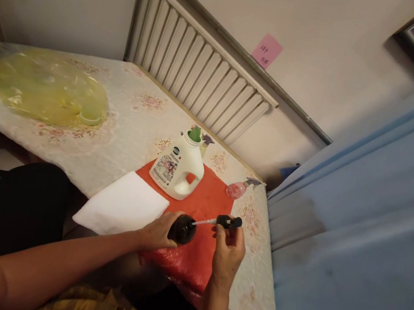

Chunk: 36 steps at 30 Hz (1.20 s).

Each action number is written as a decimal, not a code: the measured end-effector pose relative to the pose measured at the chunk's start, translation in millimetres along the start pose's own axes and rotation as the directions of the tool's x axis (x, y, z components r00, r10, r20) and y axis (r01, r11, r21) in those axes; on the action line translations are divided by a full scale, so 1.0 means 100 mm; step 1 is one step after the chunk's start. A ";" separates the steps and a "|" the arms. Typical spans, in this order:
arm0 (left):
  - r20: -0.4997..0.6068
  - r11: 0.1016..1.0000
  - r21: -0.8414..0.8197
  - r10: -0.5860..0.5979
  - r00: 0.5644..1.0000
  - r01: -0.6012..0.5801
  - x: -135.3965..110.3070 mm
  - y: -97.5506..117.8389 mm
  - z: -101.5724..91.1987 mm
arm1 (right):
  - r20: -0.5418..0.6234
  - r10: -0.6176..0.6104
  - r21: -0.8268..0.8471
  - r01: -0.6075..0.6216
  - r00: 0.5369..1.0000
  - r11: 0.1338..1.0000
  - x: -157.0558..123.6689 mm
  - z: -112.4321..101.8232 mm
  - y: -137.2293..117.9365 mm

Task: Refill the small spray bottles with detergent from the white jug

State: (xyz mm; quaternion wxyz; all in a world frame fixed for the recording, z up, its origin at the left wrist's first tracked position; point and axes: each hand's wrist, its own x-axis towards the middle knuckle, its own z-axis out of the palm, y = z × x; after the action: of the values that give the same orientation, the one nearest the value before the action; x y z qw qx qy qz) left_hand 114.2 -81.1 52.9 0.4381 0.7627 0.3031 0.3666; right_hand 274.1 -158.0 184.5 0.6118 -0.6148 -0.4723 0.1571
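Observation:
My left hand (160, 231) is wrapped round a dark bottle (182, 230) above the red plastic sheet (200, 250). In the fingers of my right hand (229, 250) is a black pump head (229, 222), held sideways. Its pale tube (204, 222) reaches left to the bottle's mouth; whether the tip is inside I cannot tell. Just beyond the hands stands a large cream jug (177, 167) with a handle and a printed label, something green (195, 133) in its open neck. White folded cloth or paper (124, 203) lies to the left of my left hand.
A pink spray bottle (236, 189) stands at the right of the flowered tablecloth (122, 145), and another sprayer (206, 144) is partly hidden behind the jug. A yellow plastic bag (48, 87) lies far left. A radiator (199, 63) runs along the wall; a blue curtain (369, 232) hangs right.

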 end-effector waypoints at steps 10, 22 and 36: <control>-0.032 0.998 0.043 0.054 0.998 -0.053 -0.04 -0.01 -0.01 | 0.185 0.000 -0.193 0.037 0.983 0.980 -0.11 0.26 0.39; -0.019 0.997 0.062 0.041 0.999 -0.039 -0.02 -0.11 0.05 | 0.216 0.014 -0.300 0.053 0.976 0.953 -0.17 0.28 0.65; 0.008 0.999 0.038 0.006 1.000 -0.007 0.02 -0.22 0.09 | 0.132 0.029 -0.416 0.029 0.991 0.909 -0.16 0.37 0.60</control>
State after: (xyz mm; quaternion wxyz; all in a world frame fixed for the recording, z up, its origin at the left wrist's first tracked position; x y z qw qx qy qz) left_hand 119.4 -74.2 30.4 0.4233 0.7734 0.3059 0.3592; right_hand 260.4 -136.7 116.8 0.4329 -0.7191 -0.5353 0.0940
